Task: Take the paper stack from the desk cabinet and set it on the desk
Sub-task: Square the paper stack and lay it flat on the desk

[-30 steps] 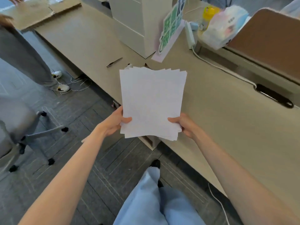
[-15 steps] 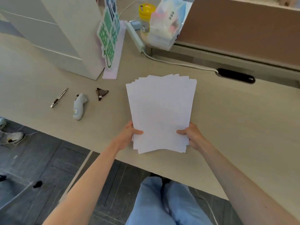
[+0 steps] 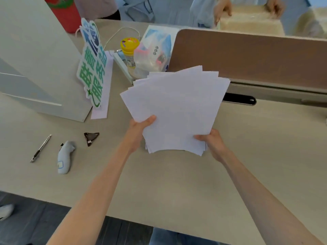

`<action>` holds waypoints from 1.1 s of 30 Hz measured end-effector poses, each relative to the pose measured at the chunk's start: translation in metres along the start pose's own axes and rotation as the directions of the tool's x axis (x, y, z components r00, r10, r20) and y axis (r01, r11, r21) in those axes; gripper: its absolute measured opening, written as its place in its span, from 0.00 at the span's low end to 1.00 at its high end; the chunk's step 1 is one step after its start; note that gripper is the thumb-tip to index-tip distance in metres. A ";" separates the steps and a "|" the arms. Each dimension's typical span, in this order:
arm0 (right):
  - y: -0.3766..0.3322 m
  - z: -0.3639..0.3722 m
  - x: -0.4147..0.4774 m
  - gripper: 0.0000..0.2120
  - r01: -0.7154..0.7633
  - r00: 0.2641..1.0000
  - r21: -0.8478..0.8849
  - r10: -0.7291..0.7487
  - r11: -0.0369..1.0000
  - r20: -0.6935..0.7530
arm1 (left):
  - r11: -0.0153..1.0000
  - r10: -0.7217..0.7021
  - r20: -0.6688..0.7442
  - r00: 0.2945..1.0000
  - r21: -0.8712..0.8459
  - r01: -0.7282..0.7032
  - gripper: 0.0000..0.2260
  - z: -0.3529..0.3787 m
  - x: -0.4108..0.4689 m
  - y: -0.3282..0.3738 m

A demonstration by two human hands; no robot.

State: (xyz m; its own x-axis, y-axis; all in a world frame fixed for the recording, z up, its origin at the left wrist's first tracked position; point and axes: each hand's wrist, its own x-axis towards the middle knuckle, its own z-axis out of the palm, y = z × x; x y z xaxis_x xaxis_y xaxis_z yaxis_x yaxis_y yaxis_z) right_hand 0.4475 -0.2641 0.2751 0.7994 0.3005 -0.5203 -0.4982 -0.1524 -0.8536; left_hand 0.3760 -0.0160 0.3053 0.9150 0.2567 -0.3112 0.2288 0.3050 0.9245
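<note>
Carrying step nearly done: paper stack (image 3: 177,110) fanned and held above the desk (image 3: 177,183) middle, toward its far edge. Left hand (image 3: 139,128) and right hand (image 3: 212,142) both pinching its near corners. Next, probably: lower flat, then release

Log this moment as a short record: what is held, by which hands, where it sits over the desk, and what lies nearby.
held item: paper stack, sheets fanned out, not squared
left hand: grips the stack's near left edge, thumb on top
right hand: grips the near right corner
position: over the desk; whether it touches the surface cannot be told
left of the stack: pen, pale grey handheld device, small dark triangular item
behind the stack: yellow-lidded jar, plastic bag, brown divider panel
task state: stack not yet released
</note>
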 end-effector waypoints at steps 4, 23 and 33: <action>-0.030 -0.009 0.002 0.19 0.156 0.987 -0.012 -0.156 0.988 0.027 | 0.990 0.108 0.029 0.994 0.089 -0.111 0.18 0.011 0.008 0.018; -0.066 -0.019 0.001 0.19 0.244 0.954 -0.085 -0.223 0.966 0.202 | 0.956 0.000 0.188 0.982 0.289 -0.056 0.21 0.019 0.012 0.034; -0.052 -0.023 0.000 0.21 0.212 0.969 -0.121 -0.192 0.970 0.158 | 0.970 0.237 -0.241 0.941 0.105 -0.218 0.27 0.052 -0.004 0.043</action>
State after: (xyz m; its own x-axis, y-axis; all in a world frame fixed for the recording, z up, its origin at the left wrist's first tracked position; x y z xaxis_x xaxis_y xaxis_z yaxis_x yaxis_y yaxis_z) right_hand 0.4807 -0.2778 0.3192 0.8166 0.4694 -0.3360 -0.2733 -0.1983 -0.9413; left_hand 0.3998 -0.0511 0.3578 0.8355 0.5347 -0.1265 0.0576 0.1438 0.9879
